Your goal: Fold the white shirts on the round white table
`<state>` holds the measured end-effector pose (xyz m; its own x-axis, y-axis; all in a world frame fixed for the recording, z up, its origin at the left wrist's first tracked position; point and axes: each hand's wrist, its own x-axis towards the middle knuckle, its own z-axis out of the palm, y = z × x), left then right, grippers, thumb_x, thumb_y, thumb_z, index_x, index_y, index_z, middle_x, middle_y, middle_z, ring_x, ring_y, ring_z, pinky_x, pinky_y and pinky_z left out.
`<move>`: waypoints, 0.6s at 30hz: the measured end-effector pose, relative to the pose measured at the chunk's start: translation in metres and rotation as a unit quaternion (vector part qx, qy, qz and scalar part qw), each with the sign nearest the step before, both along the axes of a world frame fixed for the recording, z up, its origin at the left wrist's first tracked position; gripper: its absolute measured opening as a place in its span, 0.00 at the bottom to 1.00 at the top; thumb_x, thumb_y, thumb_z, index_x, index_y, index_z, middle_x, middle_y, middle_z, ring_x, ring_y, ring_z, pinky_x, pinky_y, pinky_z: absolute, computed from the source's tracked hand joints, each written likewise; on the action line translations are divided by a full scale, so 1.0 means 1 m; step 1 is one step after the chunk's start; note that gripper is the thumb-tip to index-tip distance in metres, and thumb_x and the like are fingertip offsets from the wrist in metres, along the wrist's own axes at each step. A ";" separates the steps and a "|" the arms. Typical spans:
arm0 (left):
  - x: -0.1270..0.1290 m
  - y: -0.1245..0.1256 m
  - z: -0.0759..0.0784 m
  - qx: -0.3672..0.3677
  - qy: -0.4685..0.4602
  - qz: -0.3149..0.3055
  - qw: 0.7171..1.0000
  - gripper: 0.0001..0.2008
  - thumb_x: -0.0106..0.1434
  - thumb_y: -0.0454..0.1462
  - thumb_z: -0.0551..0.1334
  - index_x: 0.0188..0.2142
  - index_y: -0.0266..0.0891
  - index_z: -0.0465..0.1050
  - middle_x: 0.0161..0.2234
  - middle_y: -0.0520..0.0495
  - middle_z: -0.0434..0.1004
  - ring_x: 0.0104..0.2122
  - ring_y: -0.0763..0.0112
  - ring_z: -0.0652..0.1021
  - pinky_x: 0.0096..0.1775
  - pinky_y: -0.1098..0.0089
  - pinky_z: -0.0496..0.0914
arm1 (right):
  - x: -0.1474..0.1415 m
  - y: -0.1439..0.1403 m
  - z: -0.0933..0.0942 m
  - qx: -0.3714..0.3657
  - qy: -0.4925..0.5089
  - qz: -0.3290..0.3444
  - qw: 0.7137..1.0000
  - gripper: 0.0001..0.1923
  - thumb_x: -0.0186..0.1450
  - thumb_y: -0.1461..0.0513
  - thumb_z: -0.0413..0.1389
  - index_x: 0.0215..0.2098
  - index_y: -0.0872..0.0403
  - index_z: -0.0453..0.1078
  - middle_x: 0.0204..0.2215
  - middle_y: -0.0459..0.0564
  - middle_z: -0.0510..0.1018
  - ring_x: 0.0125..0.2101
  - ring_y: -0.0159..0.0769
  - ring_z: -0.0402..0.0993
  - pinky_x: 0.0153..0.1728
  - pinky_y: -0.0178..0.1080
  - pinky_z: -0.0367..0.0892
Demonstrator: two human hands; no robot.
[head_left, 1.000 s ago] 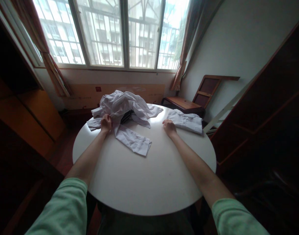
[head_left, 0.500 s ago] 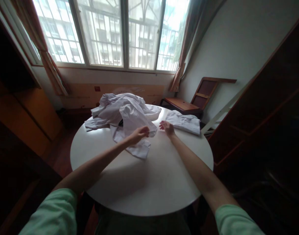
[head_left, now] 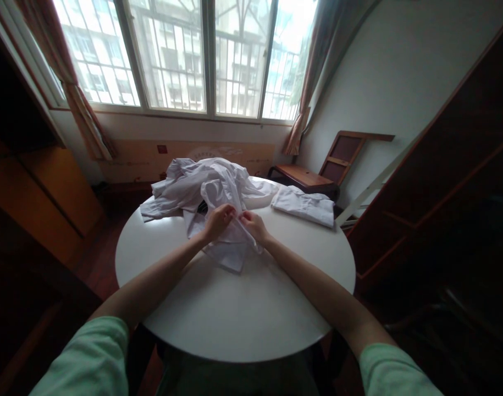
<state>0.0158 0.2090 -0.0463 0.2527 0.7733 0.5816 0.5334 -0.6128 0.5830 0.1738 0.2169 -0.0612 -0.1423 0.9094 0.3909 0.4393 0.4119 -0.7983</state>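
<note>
The person wears a light mint-green top. Its left sleeve (head_left: pixel 90 355) shows beyond the near left edge of the counter (head_left: pixel 243 324), its right sleeve (head_left: pixel 393 371) beyond the near right edge. Both are loose, softly creased and plain, ending around the elbows in a rounded hem. The forearms (head_left: pixel 160 289) are bare and slender, tapering to narrow wrists; the left hand (head_left: pixel 219 221) and right hand (head_left: pixel 254 226) are bare too. Below the counter's near rim shows dark, shadowed clothing (head_left: pixel 238 379), its details too dim to tell.

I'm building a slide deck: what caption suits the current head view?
Both hands pinch rumpled white cloth at a round white table, with a folded white cloth lying to the right.
</note>
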 end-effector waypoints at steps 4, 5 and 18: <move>-0.026 0.025 -0.006 0.045 -0.021 0.159 0.986 0.08 0.58 0.33 0.53 0.37 0.37 0.66 0.38 0.43 0.71 0.40 0.65 0.72 0.44 0.64 0.67 | 0.001 0.001 0.004 0.020 0.114 -0.055 0.992 0.11 0.58 0.55 0.48 0.27 0.53 0.66 0.23 0.44 0.71 0.27 0.32 0.65 0.28 0.32 0.60; -0.030 0.029 -0.008 0.053 -0.017 0.185 0.981 0.08 0.57 0.32 0.53 0.37 0.37 0.66 0.38 0.42 0.70 0.42 0.64 0.71 0.46 0.63 0.66 | 0.001 0.007 0.008 0.015 0.138 -0.073 0.988 0.10 0.58 0.56 0.47 0.28 0.53 0.65 0.24 0.44 0.71 0.27 0.32 0.66 0.29 0.33 0.60; -0.041 0.034 -0.021 -0.006 0.028 0.227 0.973 0.12 0.60 0.32 0.48 0.42 0.34 0.64 0.40 0.38 0.70 0.43 0.62 0.72 0.47 0.62 0.66 | -0.068 0.083 0.205 -0.082 0.389 0.195 0.897 0.14 0.67 0.70 0.39 0.30 0.60 0.63 0.13 0.35 0.64 0.20 0.22 0.66 0.33 0.32 0.67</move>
